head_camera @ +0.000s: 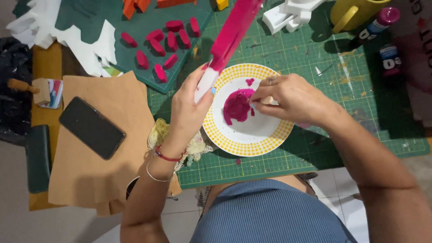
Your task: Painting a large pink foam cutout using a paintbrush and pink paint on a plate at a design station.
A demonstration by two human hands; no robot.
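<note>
Left hand [189, 105] holds a long flat stick [227, 40], fingers wrapped tight around its white lower end. Upper part of the stick is coated pink and slants up and to the right, out past the top edge of view. The stick hangs just above the left rim of the plate.

Right hand [290, 96] sits over the right half of a white plate [245, 139] with a yellow checked rim. Fingers pinched together on something small at their tips; cannot tell what it is. The tips touch the edge of a puddle of pink paint [237, 105] in the middle of the plate. A small pink dab lies apart, nearer the top rim.

Plate rests on a green cutting mat [342, 72] with a grid, on the surface. Just left of the plate, under the left wrist, a pale crumpled cloth [157, 132].

Upper left: a dark green board [135, 36] carrying several small pink oblong pieces [157, 45], spread apart. A sheet of brown paper [108, 171] lies at left with a black phone [92, 127] on it, screen dark. Top right: a yellow mug [351, 13], a small paint bottle [375, 24] with a pink cap, and a white block shape [290, 13].
</note>
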